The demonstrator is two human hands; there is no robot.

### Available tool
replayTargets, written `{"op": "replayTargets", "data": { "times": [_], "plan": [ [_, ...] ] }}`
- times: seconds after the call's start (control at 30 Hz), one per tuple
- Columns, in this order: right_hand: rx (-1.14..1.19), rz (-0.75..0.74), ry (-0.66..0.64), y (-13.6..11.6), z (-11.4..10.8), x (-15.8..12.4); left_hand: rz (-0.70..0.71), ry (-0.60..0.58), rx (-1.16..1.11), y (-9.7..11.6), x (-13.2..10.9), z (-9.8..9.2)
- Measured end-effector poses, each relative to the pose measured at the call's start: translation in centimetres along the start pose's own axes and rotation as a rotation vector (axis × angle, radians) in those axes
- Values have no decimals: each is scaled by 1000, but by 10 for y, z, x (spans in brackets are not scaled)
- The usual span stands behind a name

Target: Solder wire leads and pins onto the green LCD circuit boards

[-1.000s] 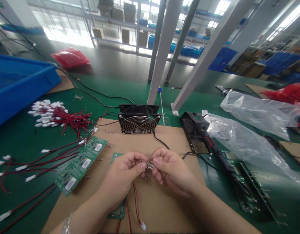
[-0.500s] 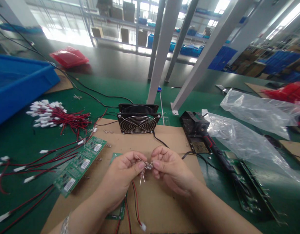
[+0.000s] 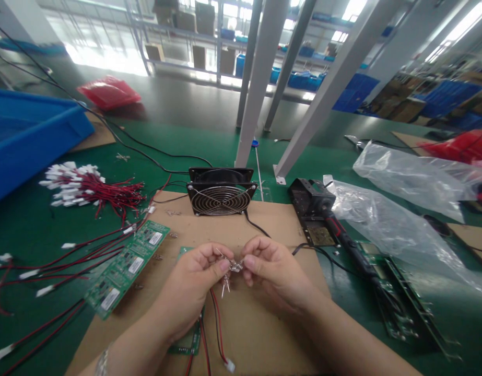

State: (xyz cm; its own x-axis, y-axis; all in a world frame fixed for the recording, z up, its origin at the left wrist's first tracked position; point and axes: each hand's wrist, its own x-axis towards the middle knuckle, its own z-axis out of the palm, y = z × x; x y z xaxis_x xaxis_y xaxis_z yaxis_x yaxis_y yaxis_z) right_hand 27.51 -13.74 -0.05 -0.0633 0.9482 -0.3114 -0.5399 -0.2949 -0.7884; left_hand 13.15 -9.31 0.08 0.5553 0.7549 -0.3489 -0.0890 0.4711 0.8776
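Small metal coil springs, tangled together with thin straight wire ends, are pinched between both hands over the cardboard. My left hand grips them between thumb and index finger, and two wire legs stick out below it. From the other side, my right hand pinches the coils with thumb and fingertips. Beneath my left forearm lies a partly hidden green circuit board, with red and black wires running beside it. Another green board with white labels rests to the left.
A black fan stands at the cardboard's back edge. A soldering iron sits in its holder on the right, near more boards and clear plastic bags. Bundled red wires with white connectors and a blue bin are left.
Both hands stay pinched on the springs, with only slight finger shifts. The whole view has moved a little.
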Motion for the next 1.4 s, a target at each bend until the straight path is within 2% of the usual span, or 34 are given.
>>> {"op": "replayTargets", "data": {
  "times": [0.1,0.27,0.47,0.6,0.77,0.87,0.93,1.07,1.2,1.4],
  "plan": [
    [-10,57,-55,2,0,0,17,-7,-10,0,0,-1],
    [-41,-7,-18,2,-1,1,13,-53,-14,-1,0,-2],
    [-178,23,-45,3,-1,-1,34,-26,42,0,-1,-3],
    [-384,-80,59,1,-9,4,51,31,44,0,1,-5],
    [-767,-323,261,-3,-19,9,64,101,96,0,2,-6],
    [-904,-408,292,-7,-12,3,62,131,115,1,1,-4],
    [-950,-402,260,-9,-5,-2,55,133,127,2,0,-2],
    [-957,-318,148,-6,5,-7,53,147,112,6,-2,3],
    [-872,-280,194,-1,6,-6,44,148,74,4,-2,3],
    [-575,-197,180,6,0,-3,41,131,37,1,0,3]
  ]
}}
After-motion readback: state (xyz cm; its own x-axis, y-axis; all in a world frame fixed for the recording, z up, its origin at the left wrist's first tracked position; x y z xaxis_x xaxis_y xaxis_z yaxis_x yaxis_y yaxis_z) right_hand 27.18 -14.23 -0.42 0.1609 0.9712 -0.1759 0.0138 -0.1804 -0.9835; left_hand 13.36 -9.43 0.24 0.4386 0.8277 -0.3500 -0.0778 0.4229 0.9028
